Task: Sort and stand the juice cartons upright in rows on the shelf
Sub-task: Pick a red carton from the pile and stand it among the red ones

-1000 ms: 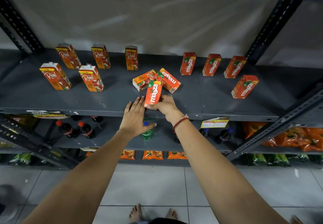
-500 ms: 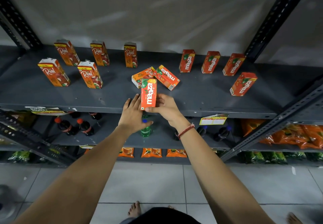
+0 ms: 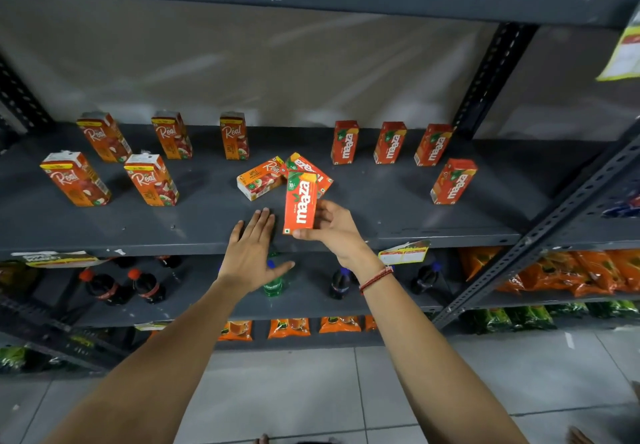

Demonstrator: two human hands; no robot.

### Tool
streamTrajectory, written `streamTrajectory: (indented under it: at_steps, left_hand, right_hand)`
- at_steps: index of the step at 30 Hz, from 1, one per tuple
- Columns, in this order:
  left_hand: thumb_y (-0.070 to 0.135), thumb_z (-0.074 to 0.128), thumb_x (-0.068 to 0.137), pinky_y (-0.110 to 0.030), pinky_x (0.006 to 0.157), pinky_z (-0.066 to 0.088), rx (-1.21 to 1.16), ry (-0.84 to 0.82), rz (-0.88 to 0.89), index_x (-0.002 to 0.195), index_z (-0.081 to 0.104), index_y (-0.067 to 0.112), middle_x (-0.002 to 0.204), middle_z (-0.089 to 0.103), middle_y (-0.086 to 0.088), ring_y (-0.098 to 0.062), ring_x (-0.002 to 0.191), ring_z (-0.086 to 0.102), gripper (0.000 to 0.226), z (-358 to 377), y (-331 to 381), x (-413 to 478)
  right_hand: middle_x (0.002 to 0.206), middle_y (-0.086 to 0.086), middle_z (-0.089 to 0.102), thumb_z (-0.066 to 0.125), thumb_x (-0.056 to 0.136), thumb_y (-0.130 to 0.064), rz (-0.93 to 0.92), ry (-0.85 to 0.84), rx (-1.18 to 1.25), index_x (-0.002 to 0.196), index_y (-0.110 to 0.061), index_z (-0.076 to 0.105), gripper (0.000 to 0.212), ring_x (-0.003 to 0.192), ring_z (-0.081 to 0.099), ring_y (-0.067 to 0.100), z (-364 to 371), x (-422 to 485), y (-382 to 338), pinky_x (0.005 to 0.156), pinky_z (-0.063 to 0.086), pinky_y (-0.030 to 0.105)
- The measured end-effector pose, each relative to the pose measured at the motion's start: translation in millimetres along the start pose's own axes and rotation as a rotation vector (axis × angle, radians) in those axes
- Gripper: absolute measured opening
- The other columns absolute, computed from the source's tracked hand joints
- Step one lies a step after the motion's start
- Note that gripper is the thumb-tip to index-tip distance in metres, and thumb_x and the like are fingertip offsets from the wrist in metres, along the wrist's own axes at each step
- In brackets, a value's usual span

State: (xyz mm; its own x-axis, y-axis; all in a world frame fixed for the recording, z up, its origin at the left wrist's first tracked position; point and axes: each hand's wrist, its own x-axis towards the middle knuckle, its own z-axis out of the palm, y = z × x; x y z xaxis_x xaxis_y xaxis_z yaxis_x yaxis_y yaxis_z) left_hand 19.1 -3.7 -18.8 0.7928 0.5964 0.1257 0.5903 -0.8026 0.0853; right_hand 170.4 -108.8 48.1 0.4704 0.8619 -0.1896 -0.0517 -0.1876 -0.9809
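Note:
My right hand (image 3: 334, 229) grips a red Maaza carton (image 3: 300, 203), held upright just above the grey shelf (image 3: 381, 208) near its front edge. My left hand (image 3: 254, 253) lies flat and open on the shelf lip beside it. Behind the held carton a Real carton (image 3: 259, 182) and another Maaza carton (image 3: 313, 168) lie on their sides, touching. Several Real cartons (image 3: 149, 178) stand upright in two rows at the left. Three Maaza cartons (image 3: 389, 142) stand in a back row at the right, with one more Maaza carton (image 3: 453, 181) in front of them.
A slotted upright post (image 3: 491, 73) rises at the back right of the shelf, and a diagonal brace (image 3: 540, 235) crosses at the right. Dark soda bottles (image 3: 145, 286) and orange snack packets (image 3: 568, 274) fill the shelves below. A yellow price tag (image 3: 403, 253) hangs on the shelf's front edge.
My right hand has turned the Maaza carton from tilted to upright and raised it a little. The left hand stays on the shelf edge. The camera view shifted slightly.

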Motion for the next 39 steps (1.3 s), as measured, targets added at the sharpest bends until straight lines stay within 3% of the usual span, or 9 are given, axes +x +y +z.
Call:
streamTrajectory:
  at_steps: [8, 17, 22, 26, 30, 32, 35, 37, 39]
  left_hand:
    - [0.072, 0.037, 0.080, -0.042, 0.117, 0.008, -0.057, -0.030, 0.089, 0.148, 0.009, 0.008, 0.159, 0.007, -0.008, -0.020, 0.146, 0.004, 0.097, 2.0, 35.1, 27.3]
    - [0.069, 0.038, 0.082, -0.041, 0.119, 0.008, -0.005, -0.045, 0.084, 0.148, 0.008, 0.009, 0.159, 0.009, -0.008, -0.019, 0.146, 0.007, 0.094, 12.6, 47.0, 48.8]
    - [0.069, 0.037, 0.083, -0.041, 0.119, 0.009, -0.005, -0.030, 0.088, 0.148, 0.009, 0.009, 0.158, 0.009, -0.007, -0.019, 0.146, 0.008, 0.093, 10.9, 49.9, 44.1]
    - [0.075, 0.026, 0.080, -0.040, 0.118, 0.008, 0.004, -0.038, 0.124, 0.148, 0.011, 0.009, 0.158, 0.011, -0.007, -0.019, 0.145, 0.008, 0.096, 8.5, 47.9, 47.9]
    - [0.078, 0.018, 0.075, -0.037, 0.118, 0.006, 0.001, -0.060, 0.188, 0.148, 0.010, 0.010, 0.158, 0.009, -0.005, -0.017, 0.145, 0.006, 0.100, 4.0, 37.6, 52.3]
    - [0.078, 0.021, 0.076, -0.036, 0.117, 0.007, -0.001, -0.043, 0.195, 0.148, 0.012, 0.010, 0.158, 0.012, -0.005, -0.017, 0.145, 0.008, 0.100, 2.8, 37.6, 52.7]
    - [0.078, 0.022, 0.076, -0.034, 0.116, 0.006, 0.022, -0.018, 0.184, 0.148, 0.015, 0.010, 0.158, 0.014, -0.004, -0.016, 0.145, 0.011, 0.099, 4.0, 39.2, 51.3]
    - [0.079, 0.022, 0.076, -0.033, 0.116, 0.007, 0.028, -0.012, 0.176, 0.147, 0.016, 0.011, 0.158, 0.014, -0.003, -0.015, 0.145, 0.011, 0.098, 4.9, 38.5, 51.2]
    - [0.079, 0.024, 0.076, -0.034, 0.116, 0.009, 0.028, -0.003, 0.169, 0.147, 0.018, 0.011, 0.157, 0.016, -0.004, -0.015, 0.144, 0.013, 0.098, 4.7, 39.1, 51.3]
  right_hand:
    - [0.101, 0.007, 0.066, 0.082, 0.057, 0.009, -0.053, 0.298, -0.116, 0.101, -0.011, 0.050, 0.058, 0.094, 0.066, 0.021, -96.1, 17.8, -1.6, 0.085, 0.055, 0.035]
    - [0.115, 0.013, 0.064, 0.078, 0.064, 0.007, -0.021, 0.373, -0.280, 0.114, -0.005, 0.048, 0.059, 0.095, 0.062, 0.016, -171.1, 60.9, 9.5, 0.068, 0.049, 0.014]
    - [0.118, 0.015, 0.066, 0.079, 0.067, 0.000, -0.028, 0.374, -0.447, 0.113, -0.003, 0.053, 0.053, 0.110, 0.062, 0.026, -182.6, 68.0, 16.3, 0.098, 0.048, 0.036]
    - [0.119, 0.015, 0.066, 0.077, 0.070, -0.002, -0.056, 0.386, -0.493, 0.117, -0.004, 0.053, 0.053, 0.112, 0.061, 0.026, -185.6, 69.5, 19.5, 0.096, 0.046, 0.032]
    - [0.121, 0.015, 0.064, 0.075, 0.072, -0.001, -0.045, 0.372, -0.465, 0.121, -0.004, 0.052, 0.054, 0.115, 0.060, 0.027, -183.2, 67.7, 20.5, 0.102, 0.046, 0.042]
    - [0.121, 0.015, 0.064, 0.075, 0.071, 0.001, -0.063, 0.454, -0.416, 0.121, -0.003, 0.052, 0.055, 0.114, 0.060, 0.027, -173.9, 60.3, 22.0, 0.100, 0.046, 0.038]
    - [0.121, 0.017, 0.062, 0.075, 0.071, 0.000, -0.141, 0.737, -0.342, 0.121, 0.000, 0.053, 0.055, 0.114, 0.058, 0.028, -142.7, 41.1, 31.7, 0.101, 0.045, 0.038]
    - [0.116, 0.018, 0.058, 0.070, 0.076, 0.001, -0.214, 0.930, -0.273, 0.118, 0.000, 0.054, 0.046, 0.110, 0.057, 0.030, -113.4, 27.5, 38.3, 0.098, 0.045, 0.037]
    - [0.110, 0.016, 0.056, 0.065, 0.081, -0.003, -0.294, 0.996, -0.292, 0.114, -0.003, 0.056, 0.034, 0.103, 0.056, 0.028, -85.8, 21.5, 39.1, 0.090, 0.043, 0.027]
